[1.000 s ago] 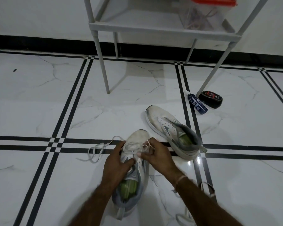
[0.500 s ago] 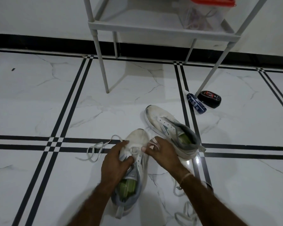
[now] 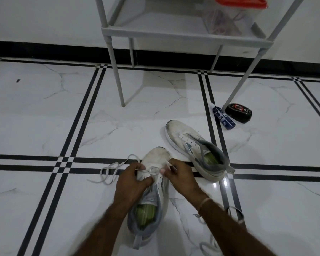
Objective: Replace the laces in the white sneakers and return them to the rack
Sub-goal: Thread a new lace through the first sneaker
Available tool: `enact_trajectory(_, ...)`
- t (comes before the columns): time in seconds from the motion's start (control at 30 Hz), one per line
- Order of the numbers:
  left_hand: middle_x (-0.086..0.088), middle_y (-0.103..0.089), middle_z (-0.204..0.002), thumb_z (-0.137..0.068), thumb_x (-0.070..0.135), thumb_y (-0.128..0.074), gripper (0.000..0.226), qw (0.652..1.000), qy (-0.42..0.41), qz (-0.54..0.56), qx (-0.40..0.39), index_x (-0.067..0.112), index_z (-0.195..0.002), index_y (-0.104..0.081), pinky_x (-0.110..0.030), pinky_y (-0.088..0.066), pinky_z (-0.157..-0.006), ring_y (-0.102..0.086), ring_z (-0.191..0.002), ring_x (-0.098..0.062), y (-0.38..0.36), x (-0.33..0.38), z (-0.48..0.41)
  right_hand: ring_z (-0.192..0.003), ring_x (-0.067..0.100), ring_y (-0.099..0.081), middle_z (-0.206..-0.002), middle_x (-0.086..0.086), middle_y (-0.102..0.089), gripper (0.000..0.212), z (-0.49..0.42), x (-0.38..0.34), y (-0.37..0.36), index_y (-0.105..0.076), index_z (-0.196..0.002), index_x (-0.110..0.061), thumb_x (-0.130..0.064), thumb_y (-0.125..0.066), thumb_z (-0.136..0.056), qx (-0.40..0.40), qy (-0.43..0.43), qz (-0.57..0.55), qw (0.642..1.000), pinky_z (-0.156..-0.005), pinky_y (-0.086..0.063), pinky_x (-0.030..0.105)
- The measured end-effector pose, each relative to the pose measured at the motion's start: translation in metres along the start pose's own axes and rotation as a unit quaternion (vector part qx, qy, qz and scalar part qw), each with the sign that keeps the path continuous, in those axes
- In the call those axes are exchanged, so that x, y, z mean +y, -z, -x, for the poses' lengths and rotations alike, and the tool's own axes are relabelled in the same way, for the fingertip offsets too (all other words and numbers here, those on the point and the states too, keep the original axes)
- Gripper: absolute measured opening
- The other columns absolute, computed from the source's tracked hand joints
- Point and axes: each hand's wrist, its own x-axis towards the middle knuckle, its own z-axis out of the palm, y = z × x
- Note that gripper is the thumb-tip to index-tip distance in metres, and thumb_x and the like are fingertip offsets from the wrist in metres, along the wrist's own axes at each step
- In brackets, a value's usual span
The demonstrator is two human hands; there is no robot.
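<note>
Two white mesh sneakers with grey collars and green insoles lie on the white marble floor (image 3: pixel 44 117). The near sneaker (image 3: pixel 156 157), at lower centre with its toe pointing up the frame, is the one being laced. The left hand (image 3: pixel 135 180) grips its left eyelet flap, fingers curled over the edge and thumb pressed in toward the tongue. The right hand (image 3: pixel 180 175) pinches a flat white cloth lace (image 3: pixel 108 165) close to its tip, beside the lowest eyelets, where a small loop stands up. To do this step well, I judge, the flap should be held steady, the tip fed cleanly through the eyelet, the flat lace kept untwisted, and both tails evened before crossing upward. The slack curls loosely on the floor left of the hands. The far sneaker (image 3: pixel 183 139) lies just up and right of centre, its eyelets bare. Counting outward: two sneakers, two hands, one lace in work, and a pale loose lace (image 3: pixel 201 245) at the lower right edge; whether that is one piece or more I cannot tell. Beyond stand one grey plastic rack (image 3: pixel 174 35) at the top, one clear box with a red lid (image 3: pixel 229 21) on its shelf, one blue tube (image 3: pixel 224 118) and one black oval polish case (image 3: pixel 239 113) by the rack's leg.
</note>
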Motion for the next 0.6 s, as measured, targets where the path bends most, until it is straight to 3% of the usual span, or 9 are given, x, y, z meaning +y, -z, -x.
enact_trajectory(0.07, 0.011, -0.072, -0.089, -0.070, 0.023, -0.087, 0.030, 1.000, 0.003, 0.011, 0.003, 0.028, -0.087, -0.063, -0.026, -0.055, -0.074, -0.068, -0.086, -0.004, 0.001, 0.001, -0.005, -0.083, 0.017, -0.068, -0.084, 0.002, -0.070, 0.030, -0.002, 0.000, 0.005, -0.066, -0.090, -0.014, -0.044, -0.065, -0.092, 0.034, -0.021, -0.063, 0.997, -0.076, -0.056, 0.038)
enact_trajectory(0.1, 0.010, -0.073, -0.087, -0.071, 0.022, -0.087, 0.028, 1.000, 0.006, 0.017, 0.008, 0.027, -0.086, -0.064, -0.023, -0.054, -0.073, -0.068, -0.084, -0.003, 0.003, -0.002, -0.006, -0.089, 0.021, -0.068, -0.091, 0.004, -0.071, 0.030, -0.002, 0.000, 0.005, -0.066, -0.097, -0.011, -0.040, -0.062, -0.097, 0.051, -0.040, -0.104, 0.992, -0.079, -0.057, 0.040)
enact_trajectory(0.23, 0.009, -0.074, -0.087, -0.072, 0.014, -0.086, 0.026, 0.999, 0.022, 0.023, 0.016, 0.024, -0.084, -0.066, -0.013, -0.049, -0.069, -0.067, -0.079, 0.004, 0.006, -0.008, -0.005, -0.075, 0.008, -0.058, -0.086, 0.002, -0.066, 0.018, 0.001, -0.003, 0.011, -0.061, -0.110, -0.007, -0.023, -0.053, -0.107, 0.092, -0.073, -0.222, 0.968, -0.061, -0.048, 0.021)
enact_trajectory(0.37, 0.008, -0.074, -0.085, -0.072, 0.014, -0.086, 0.024, 0.999, 0.032, 0.030, 0.012, 0.022, -0.084, -0.066, -0.010, -0.049, -0.066, -0.068, -0.078, 0.001, 0.004, -0.005, -0.006, -0.061, 0.005, -0.050, -0.075, 0.000, -0.059, 0.018, -0.004, -0.010, 0.018, -0.056, -0.109, -0.005, -0.023, -0.050, -0.108, 0.123, -0.082, -0.284, 0.947, -0.054, -0.041, 0.022)
enact_trajectory(0.5, 0.009, -0.073, -0.084, -0.073, 0.015, -0.085, 0.022, 0.999, 0.035, 0.022, 0.023, 0.019, -0.083, -0.066, -0.006, -0.046, -0.063, -0.065, -0.076, 0.004, 0.003, -0.006, -0.004, -0.065, 0.012, -0.053, -0.078, 0.001, -0.061, 0.016, -0.006, -0.001, 0.014, -0.055, -0.108, -0.006, -0.022, -0.052, -0.107, 0.105, -0.092, -0.195, 0.971, -0.055, -0.046, 0.028)
enact_trajectory(0.6, 0.006, -0.073, -0.084, -0.076, 0.016, -0.084, 0.018, 0.999, 0.031, 0.027, 0.025, 0.018, -0.082, -0.067, -0.009, -0.047, -0.064, -0.067, -0.079, -0.003, 0.002, -0.006, -0.003, -0.081, 0.018, -0.065, -0.094, -0.004, -0.067, 0.015, -0.007, 0.005, 0.018, -0.056, -0.108, -0.014, -0.016, -0.066, -0.098, 0.083, -0.029, -0.007, 0.996, -0.069, -0.057, 0.036)
